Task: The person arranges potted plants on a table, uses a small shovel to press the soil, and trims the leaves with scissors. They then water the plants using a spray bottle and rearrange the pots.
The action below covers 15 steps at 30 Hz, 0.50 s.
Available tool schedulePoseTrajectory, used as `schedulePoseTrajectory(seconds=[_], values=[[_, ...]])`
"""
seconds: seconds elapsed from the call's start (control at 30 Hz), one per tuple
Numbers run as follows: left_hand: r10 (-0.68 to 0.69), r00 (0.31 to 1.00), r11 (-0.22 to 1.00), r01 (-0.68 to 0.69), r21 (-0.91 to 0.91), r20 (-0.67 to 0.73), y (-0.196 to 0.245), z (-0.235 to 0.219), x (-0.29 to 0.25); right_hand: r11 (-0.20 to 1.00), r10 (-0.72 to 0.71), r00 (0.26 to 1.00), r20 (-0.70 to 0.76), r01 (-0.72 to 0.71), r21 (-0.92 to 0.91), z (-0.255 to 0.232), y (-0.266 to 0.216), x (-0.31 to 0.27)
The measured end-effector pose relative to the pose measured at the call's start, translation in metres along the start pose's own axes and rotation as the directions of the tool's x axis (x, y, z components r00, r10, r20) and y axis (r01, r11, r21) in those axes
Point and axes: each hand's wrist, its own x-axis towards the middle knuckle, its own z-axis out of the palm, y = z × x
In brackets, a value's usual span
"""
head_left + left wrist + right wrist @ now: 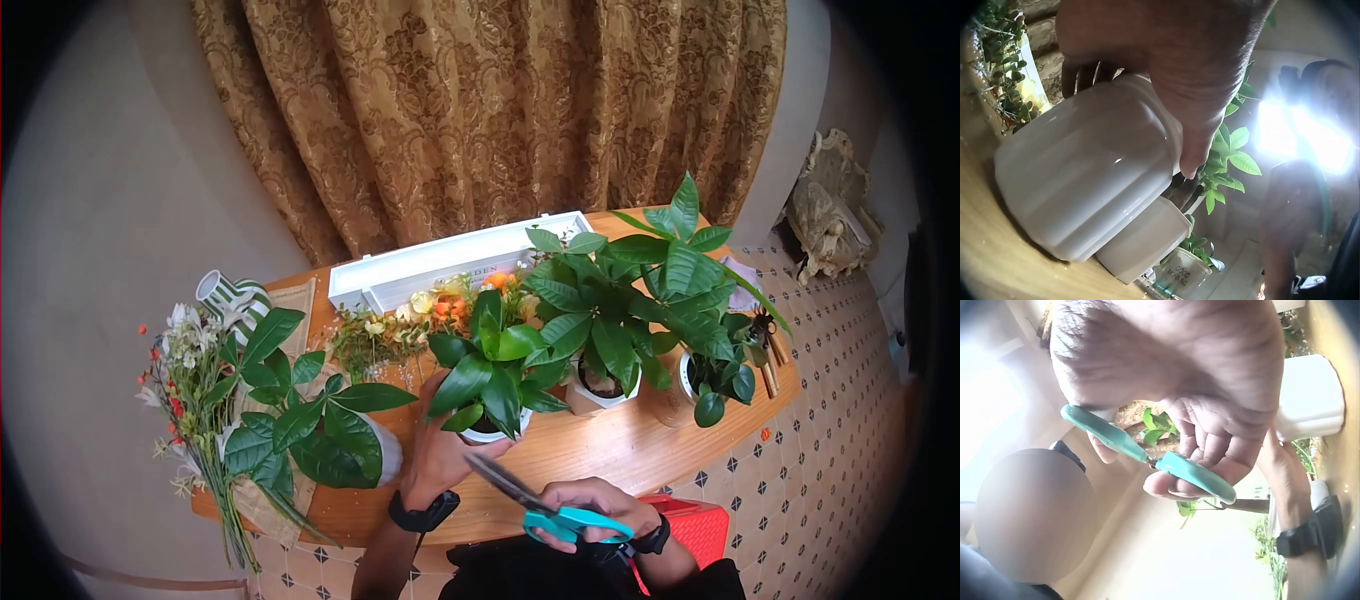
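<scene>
My left hand (438, 464) grips a ribbed white flowerpot (1088, 165), thumb over its rim, fingers round the far side in the left wrist view. Glossy green leaves (490, 385) of the plant in that pot rise above it, hiding most of the rim in the head view. With fingers and thumb through the teal handles, my right hand (598, 500) holds a pair of scissors (568, 523). Their dark blades point up and left toward the pot, near my left hand. The blades stand slightly apart in the head view.
More potted plants stand right of the held pot, one in a white pot (603, 402), and another leafy plant (330, 430) at left. Cut flowers (185, 345) and a striped vase (232, 300) lie at the left edge. Behind are a white planter box (455, 258) and orange flowers (450, 308).
</scene>
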Motion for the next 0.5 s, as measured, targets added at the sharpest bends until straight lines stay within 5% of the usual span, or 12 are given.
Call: schedulePoseTrajectory(seconds=[0.07,0.13,0.23,0.5], values=[[-0.002,1.000,1.000,0.002,0.001,0.009,0.005,-0.001,-0.001,0.990,-0.131,0.991,0.028,0.129,0.061,0.006,-0.010,-0.001],[-0.179,0.983,0.980,0.181,-0.087,0.034,-0.004,0.004,-0.006,0.986,-0.157,0.987,-0.017,0.158,0.048,0.010,-0.013,0.000],[-0.104,0.992,0.994,0.102,0.025,0.069,-0.019,0.006,-0.002,0.987,-0.149,0.985,-0.092,0.154,0.053,0.006,-0.009,0.001],[-0.050,0.998,0.998,0.052,-0.035,0.038,-0.019,0.007,-0.002,0.985,-0.149,0.985,-0.089,0.156,0.080,-0.004,0.003,0.005]])
